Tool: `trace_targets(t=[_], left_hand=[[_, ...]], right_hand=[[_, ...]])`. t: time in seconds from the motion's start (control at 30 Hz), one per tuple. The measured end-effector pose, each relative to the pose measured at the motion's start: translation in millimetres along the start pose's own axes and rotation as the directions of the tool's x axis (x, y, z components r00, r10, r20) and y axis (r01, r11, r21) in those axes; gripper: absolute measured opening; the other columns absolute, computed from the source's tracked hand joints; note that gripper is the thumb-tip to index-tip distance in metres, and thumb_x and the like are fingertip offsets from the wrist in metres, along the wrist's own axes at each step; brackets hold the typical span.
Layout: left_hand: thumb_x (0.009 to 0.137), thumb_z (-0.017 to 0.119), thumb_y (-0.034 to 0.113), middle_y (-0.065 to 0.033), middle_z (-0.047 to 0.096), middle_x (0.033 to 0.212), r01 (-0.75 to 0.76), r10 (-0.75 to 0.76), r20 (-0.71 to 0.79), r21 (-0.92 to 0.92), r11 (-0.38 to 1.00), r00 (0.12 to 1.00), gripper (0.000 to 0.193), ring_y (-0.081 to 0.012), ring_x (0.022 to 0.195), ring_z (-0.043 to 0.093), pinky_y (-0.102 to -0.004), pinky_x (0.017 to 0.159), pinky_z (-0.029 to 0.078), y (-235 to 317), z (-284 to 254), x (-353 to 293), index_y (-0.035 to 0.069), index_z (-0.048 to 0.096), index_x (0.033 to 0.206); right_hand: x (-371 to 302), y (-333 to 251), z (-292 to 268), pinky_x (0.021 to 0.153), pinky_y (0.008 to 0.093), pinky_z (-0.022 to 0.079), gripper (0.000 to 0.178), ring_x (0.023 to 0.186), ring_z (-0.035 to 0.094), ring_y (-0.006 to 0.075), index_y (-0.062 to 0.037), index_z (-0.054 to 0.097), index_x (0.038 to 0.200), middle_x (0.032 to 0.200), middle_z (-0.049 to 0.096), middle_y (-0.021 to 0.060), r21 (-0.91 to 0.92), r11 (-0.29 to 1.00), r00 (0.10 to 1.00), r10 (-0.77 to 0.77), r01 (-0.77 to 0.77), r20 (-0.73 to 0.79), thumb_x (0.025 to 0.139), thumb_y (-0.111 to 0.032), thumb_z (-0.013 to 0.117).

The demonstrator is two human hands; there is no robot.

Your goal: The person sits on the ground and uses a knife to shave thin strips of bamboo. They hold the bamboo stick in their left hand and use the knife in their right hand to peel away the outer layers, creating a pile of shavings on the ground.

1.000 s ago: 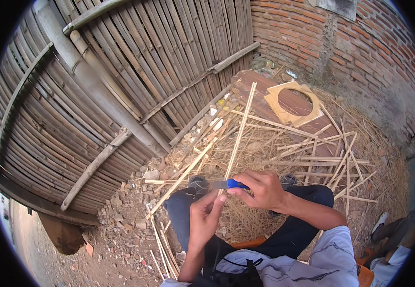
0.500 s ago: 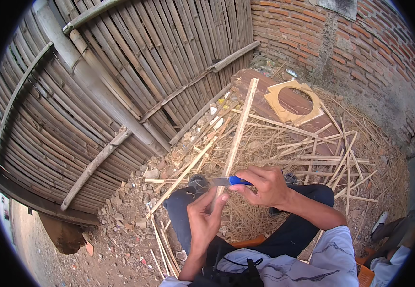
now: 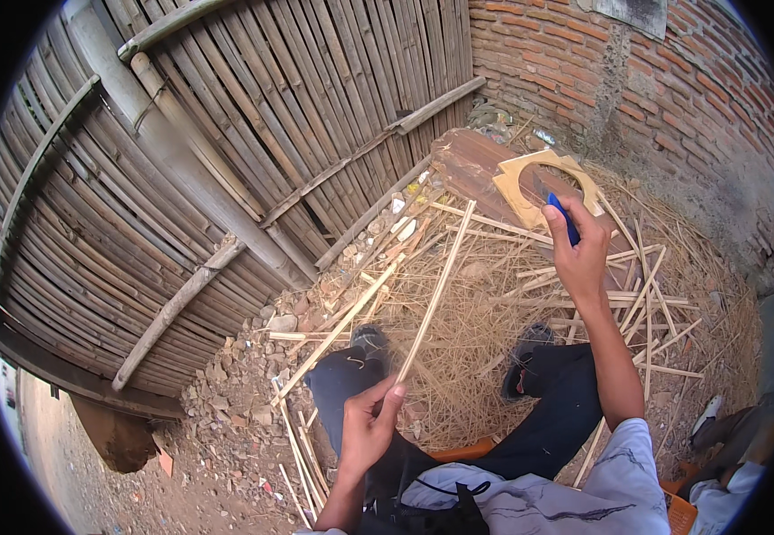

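My left hand pinches the near end of a pale bamboo strip, which slants away from me to the far right above the shavings. My right hand is closed around the blue handle of a knife. Its blade points up and away, clear of the strip, in front of a tan cardboard piece with a round cut-out. Between my knees and beyond lie thin bamboo shavings in a thick layer.
Several cut strips lie crossed at the right, others by my left leg. A brown board lies under the cardboard. A bamboo wall and a brick wall meet behind. Stones lie left; another person sits right.
My right hand has swung the knife off the strip, away and to the right. My left hand has moved slightly left and down, and the strip now shows its narrow edge.
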State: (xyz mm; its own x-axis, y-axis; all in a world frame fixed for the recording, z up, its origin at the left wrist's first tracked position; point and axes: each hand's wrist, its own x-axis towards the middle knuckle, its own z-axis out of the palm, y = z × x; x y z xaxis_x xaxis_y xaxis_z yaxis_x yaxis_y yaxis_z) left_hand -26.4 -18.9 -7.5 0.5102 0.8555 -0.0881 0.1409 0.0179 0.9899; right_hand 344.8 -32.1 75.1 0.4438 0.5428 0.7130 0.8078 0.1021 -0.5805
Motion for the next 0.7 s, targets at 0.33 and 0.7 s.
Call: trace_targets(t=[0.33, 0.7], left_hand=[[0.12, 0.051, 0.029, 0.0064, 0.047, 0.075, 0.077, -0.043, 0.124, -0.282, 0.956, 0.991, 0.041, -0.0029, 0.058, 0.04, -0.0219, 0.051, 0.034, 17.0, 12.4, 17.9, -0.002, 0.071, 0.138], [0.12, 0.049, 0.019, 0.0018, 0.05, 0.066, -0.117, 0.116, 0.01, 0.074, 0.99, 0.993, 0.036, -0.0056, 0.057, 0.048, -0.0272, 0.053, 0.041, 23.5, 25.9, 15.2, -0.003, 0.075, 0.129]], right_hand=[[-92.9, -64.2, 48.3, 0.054, 0.0358, 0.056, 0.032, 0.063, 0.073, 0.0256, -0.0025, 0.076, 0.103, 0.083, 0.074, 0.0109, 0.245, 0.903, 0.838, -0.422, 0.353, 0.347, 0.092, -0.03, 0.087], [-93.2, -64.6, 49.7, 0.053, 0.0376, 0.056, 0.027, 0.062, 0.072, 0.026, -0.0088, 0.075, 0.107, 0.079, 0.07, 0.007, 0.164, 0.926, 0.853, -0.378, 0.341, 0.36, 0.096, -0.032, 0.082]])
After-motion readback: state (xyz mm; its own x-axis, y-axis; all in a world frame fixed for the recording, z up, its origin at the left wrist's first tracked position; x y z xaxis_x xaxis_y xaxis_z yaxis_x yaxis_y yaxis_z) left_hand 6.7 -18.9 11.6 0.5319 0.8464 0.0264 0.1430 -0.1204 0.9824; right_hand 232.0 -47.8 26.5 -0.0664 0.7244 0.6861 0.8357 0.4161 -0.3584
